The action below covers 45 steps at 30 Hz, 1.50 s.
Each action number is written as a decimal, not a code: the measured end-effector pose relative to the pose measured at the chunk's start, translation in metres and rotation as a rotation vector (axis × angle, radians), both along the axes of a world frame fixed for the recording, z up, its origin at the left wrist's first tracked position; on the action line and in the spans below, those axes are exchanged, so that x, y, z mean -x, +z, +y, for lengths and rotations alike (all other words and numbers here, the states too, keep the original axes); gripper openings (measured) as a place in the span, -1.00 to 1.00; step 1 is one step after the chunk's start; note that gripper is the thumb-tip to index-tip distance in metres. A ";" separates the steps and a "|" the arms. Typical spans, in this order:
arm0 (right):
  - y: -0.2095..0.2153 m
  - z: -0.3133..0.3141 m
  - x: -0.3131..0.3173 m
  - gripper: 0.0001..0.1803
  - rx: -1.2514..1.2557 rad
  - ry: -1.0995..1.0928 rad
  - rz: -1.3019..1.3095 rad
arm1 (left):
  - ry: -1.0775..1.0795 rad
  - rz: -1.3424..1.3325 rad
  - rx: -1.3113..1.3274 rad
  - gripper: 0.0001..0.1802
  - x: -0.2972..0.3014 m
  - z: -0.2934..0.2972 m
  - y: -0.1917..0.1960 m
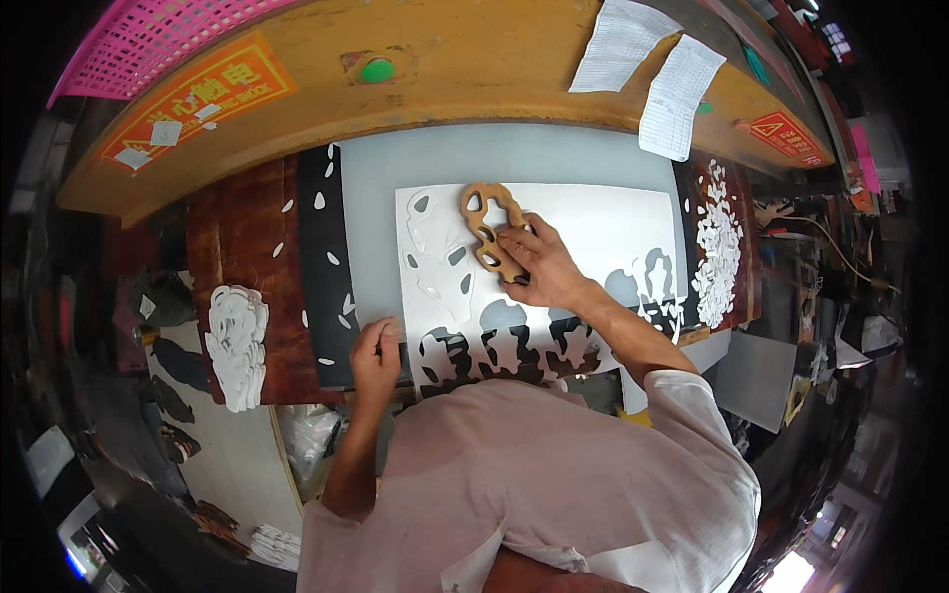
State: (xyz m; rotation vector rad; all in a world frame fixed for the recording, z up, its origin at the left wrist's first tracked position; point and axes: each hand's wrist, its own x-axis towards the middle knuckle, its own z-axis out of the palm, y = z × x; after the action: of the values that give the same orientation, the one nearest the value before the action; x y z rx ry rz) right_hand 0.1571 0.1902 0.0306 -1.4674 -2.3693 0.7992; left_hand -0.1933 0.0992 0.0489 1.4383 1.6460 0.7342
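Observation:
My right hand point(549, 265) grips a tan cutting die point(511, 211), a curvy frame with several openings. It stands over the upper left part of a white sheet point(613, 217), beside cut outlines in the sheet. Along the near edge, the sheet has large cut-out holes and hangs toward my body. Curled into a loose fist, my left hand point(376, 351) is at the near left, just beside the sheet; nothing shows in its fingers. Beneath the sheet lies a pale grey cutting board point(371, 217).
A yellow-brown machine beam point(445, 94) spans the far side, with paper sheets point(682, 94) hanging from it. A pink basket point(168, 44) sits at the far left. Stacked white cut pieces point(237, 346) lie left, and small white scraps point(717, 242) are heaped right.

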 end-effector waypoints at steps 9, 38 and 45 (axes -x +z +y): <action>0.005 -0.014 -0.055 -0.53 0.081 -0.333 0.387 | 0.121 0.064 -0.048 -0.78 -0.014 -0.048 0.000; 0.083 -0.224 -0.203 -0.34 -0.547 -1.196 0.616 | 0.052 0.540 -0.540 -0.71 -0.005 -0.102 -0.080; 0.029 -0.278 -0.169 -0.65 -0.224 -0.943 0.327 | 0.046 0.671 -0.514 -0.66 -0.008 -0.103 -0.074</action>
State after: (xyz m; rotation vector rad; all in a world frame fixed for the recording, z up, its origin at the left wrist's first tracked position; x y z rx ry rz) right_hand 0.3258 -0.0876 0.0595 -1.8848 -1.2375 0.4426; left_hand -0.1854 -0.0038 -0.0249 2.1908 2.0841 0.7852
